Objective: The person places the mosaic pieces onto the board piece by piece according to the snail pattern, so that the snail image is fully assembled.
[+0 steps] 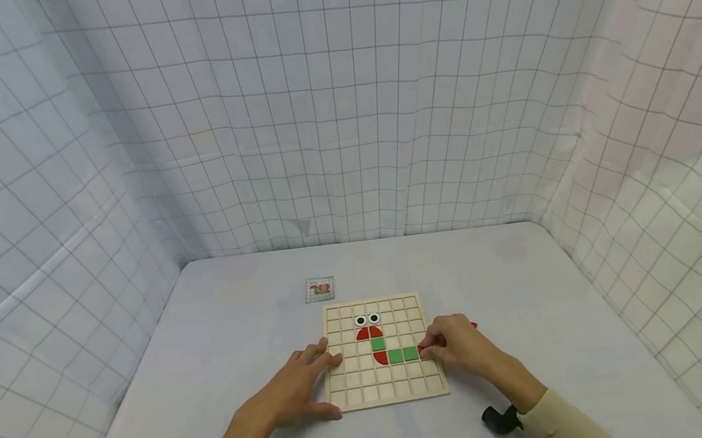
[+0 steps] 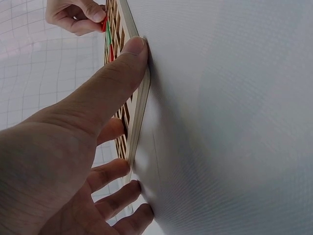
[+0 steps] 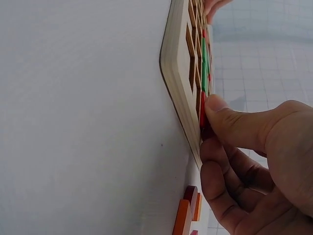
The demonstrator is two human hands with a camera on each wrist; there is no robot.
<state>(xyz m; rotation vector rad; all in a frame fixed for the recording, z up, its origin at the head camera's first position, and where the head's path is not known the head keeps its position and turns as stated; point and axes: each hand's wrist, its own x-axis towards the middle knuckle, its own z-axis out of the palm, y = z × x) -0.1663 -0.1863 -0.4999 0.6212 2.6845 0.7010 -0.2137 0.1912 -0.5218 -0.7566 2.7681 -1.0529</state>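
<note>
A wooden grid board [image 1: 371, 393] lies on the table with colored pieces set in its cells. Two eye pieces [image 1: 367, 320] sit near the top, over red curved pieces [image 1: 369, 332] and a green square [image 1: 377, 344]. Lower down, another red curved piece [image 1: 381, 358] adjoins two green squares [image 1: 402, 355]. My right hand [image 1: 459, 344] pinches a red piece [image 3: 203, 110] between thumb and fingers at the right end of this row. My left hand [image 1: 289, 392] rests with spread fingers along the board's left side, its thumb at the near left corner.
Beyond the board lies a small picture card [image 1: 320, 290] with a red and green figure on a grid. Loose orange [image 3: 182, 218] and dark red pieces [image 3: 191, 194] lie on the table beside the right hand. Grid-patterned curtains [image 1: 338, 105] surround the table.
</note>
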